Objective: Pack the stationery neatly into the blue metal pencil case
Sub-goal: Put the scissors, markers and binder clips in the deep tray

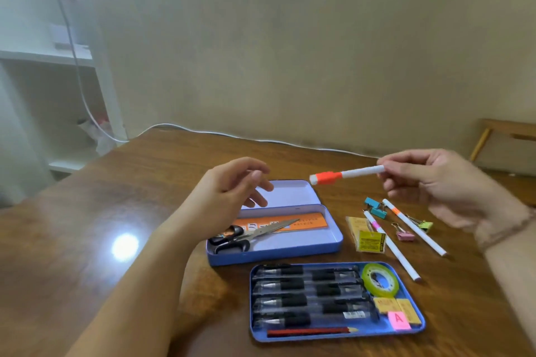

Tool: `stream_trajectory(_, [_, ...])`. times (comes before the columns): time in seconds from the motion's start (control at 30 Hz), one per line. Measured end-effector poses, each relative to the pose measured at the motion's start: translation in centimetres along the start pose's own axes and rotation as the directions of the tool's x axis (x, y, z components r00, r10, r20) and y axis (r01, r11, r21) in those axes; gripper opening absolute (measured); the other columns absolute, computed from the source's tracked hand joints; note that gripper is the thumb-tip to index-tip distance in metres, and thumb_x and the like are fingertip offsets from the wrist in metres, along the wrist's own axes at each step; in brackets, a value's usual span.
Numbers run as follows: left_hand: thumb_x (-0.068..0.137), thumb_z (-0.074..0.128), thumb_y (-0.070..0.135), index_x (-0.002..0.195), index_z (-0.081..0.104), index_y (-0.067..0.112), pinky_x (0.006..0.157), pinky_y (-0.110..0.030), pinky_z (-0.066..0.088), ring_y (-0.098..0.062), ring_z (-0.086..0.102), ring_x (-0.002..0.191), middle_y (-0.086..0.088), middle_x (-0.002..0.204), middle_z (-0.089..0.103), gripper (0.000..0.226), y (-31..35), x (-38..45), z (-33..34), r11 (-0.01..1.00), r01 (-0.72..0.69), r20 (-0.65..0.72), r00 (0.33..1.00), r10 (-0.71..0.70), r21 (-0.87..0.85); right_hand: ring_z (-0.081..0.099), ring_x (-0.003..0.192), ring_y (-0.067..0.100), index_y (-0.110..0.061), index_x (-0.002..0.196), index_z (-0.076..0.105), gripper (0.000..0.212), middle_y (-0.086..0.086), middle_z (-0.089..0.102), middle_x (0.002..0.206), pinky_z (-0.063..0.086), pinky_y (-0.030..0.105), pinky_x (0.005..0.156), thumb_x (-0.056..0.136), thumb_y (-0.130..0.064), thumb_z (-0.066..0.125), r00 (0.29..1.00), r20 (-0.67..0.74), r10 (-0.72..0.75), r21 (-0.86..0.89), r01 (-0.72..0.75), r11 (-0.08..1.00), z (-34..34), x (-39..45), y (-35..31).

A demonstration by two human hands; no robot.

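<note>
The blue metal pencil case lies open at mid-table, with scissors and an orange ruler inside. In front of it lies its blue inner tray, holding several black-grip pens, a green tape roll, a red pencil and small erasers. My right hand pinches the end of a white marker with an orange cap, held in the air above the table. My left hand hovers over the case lid with fingers loosely curled, holding nothing.
Right of the case lie two white pens, yellow packets and blue, pink and green binder clips. A white cable runs along the table's far edge. A white shelf stands at left, a wooden frame at far right.
</note>
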State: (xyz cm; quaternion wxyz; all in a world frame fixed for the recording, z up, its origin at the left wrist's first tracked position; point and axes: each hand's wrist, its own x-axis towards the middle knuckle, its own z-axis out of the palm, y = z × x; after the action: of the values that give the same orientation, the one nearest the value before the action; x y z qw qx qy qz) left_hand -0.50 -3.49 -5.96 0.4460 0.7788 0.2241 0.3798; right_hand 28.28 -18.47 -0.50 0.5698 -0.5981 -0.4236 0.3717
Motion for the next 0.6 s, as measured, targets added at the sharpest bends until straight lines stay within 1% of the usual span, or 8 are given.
stream_trajectory(0.07, [0.1, 0.05, 0.013, 0.106, 0.065, 0.013, 0.067, -0.03, 0.056, -0.023, 0.071, 0.072, -0.009, 0.088, 0.074, 0.016, 0.4, -0.1, 0.1, 0.995, -0.003, 0.01, 1.0, 0.004, -0.105, 0.066, 0.053, 0.014, 0.0, 0.082, 0.075, 0.013, 0.012, 0.071, 0.067, 0.055, 0.021, 0.046, 0.076, -0.009, 0.069, 0.999, -0.015, 0.034, 0.111, -0.033, 0.993, 3.5, 0.5, 0.7])
stream_trajectory(0.17, [0.093, 0.061, 0.009, 0.108, 0.065, 0.009, 0.065, -0.026, 0.055, -0.022, 0.071, 0.071, -0.01, 0.087, 0.074, 0.015, 0.7, -0.1, -0.3, 0.988, -0.034, 0.005, 0.999, 0.035, -0.148, 0.065, 0.049, 0.012, 0.002, 0.084, 0.071, 0.009, 0.011, 0.069, 0.062, 0.053, 0.019, 0.043, 0.083, -0.005, 0.066, 0.995, -0.033, 0.094, 0.184, -0.086, 0.979, 6.6, 1.0, 1.4])
stream_trajectory(0.27, [0.087, 0.068, 0.0, 0.099, 0.069, 0.009, 0.066, -0.026, 0.055, -0.02, 0.07, 0.068, -0.009, 0.081, 0.074, 0.016, 1.0, -0.2, -0.7, 0.98, -0.051, -0.024, 0.999, 0.047, -0.191, 0.063, 0.046, 0.011, 0.0, 0.075, 0.071, 0.013, 0.011, 0.068, 0.059, 0.052, 0.018, 0.041, 0.072, -0.013, 0.072, 0.991, -0.025, 0.135, 0.216, -0.126, 0.968, 7.8, 1.3, 2.0])
stream_trajectory(0.33, [0.085, 0.07, 0.003, 0.091, 0.071, 0.01, 0.064, -0.025, 0.055, -0.019, 0.07, 0.065, -0.007, 0.074, 0.072, 0.01, 1.0, -0.2, -0.8, 0.98, -0.05, -0.042, 0.998, 0.042, -0.192, 0.062, 0.044, 0.012, -0.001, 0.071, 0.071, 0.021, 0.011, 0.068, 0.059, 0.051, 0.019, 0.039, 0.068, -0.022, 0.073, 0.989, -0.014, 0.147, 0.183, -0.142, 0.973, 8.1, 1.4, 2.3])
stream_trajectory(0.4, [0.086, 0.072, 0.009, 0.086, 0.072, 0.011, 0.062, -0.024, 0.055, -0.018, 0.069, 0.063, -0.005, 0.071, 0.072, 0.003, 1.0, -0.2, -1.0, 0.982, -0.039, -0.058, 0.998, 0.028, -0.186, 0.061, 0.043, 0.013, -0.001, 0.072, 0.071, 0.028, 0.011, 0.067, 0.059, 0.05, 0.019, 0.038, 0.069, -0.029, 0.073, 0.99, 0.004, 0.144, 0.111, -0.143, 0.983, 8.2, 1.4, 2.6])
stream_trajectory(0.47, [0.087, 0.072, 0.012, 0.085, 0.073, 0.012, 0.061, -0.023, 0.055, -0.018, 0.07, 0.063, -0.005, 0.07, 0.072, 0.002, 1.0, -0.1, -1.2, 0.984, -0.012, -0.07, 0.998, 0.0, -0.177, 0.059, 0.043, 0.014, 0.0, 0.075, 0.072, 0.034, 0.012, 0.066, 0.06, 0.049, 0.02, 0.038, 0.071, -0.033, 0.072, 0.992, 0.022, 0.127, 0.021, -0.128, 0.992, 8.2, 1.4, 2.8])
stream_trajectory(0.53, [0.087, 0.071, 0.013, 0.085, 0.073, 0.012, 0.06, -0.023, 0.055, -0.018, 0.071, 0.064, -0.005, 0.069, 0.073, 0.003, 0.8, 0.0, -1.4, 0.987, 0.014, -0.086, 0.996, -0.028, -0.16, 0.06, 0.046, 0.016, -0.003, 0.075, 0.075, 0.033, 0.013, 0.068, 0.064, 0.049, 0.021, 0.039, 0.073, -0.035, 0.071, 0.996, 0.043, 0.083, -0.048, -0.081, 0.996, 8.3, 1.4, 2.9])
stream_trajectory(0.6, [0.086, 0.072, 0.009, 0.085, 0.073, 0.013, 0.061, -0.024, 0.056, -0.019, 0.072, 0.065, -0.006, 0.07, 0.074, 0.004, 0.5, 0.1, -1.6, 0.99, 0.025, -0.097, 0.995, -0.039, -0.138, 0.063, 0.052, 0.018, -0.01, 0.081, 0.078, 0.025, 0.011, 0.071, 0.069, 0.05, 0.021, 0.043, 0.076, -0.033, 0.07, 0.997, 0.074, 0.006, -0.119, 0.003, 0.993, 8.6, 1.4, 2.8])
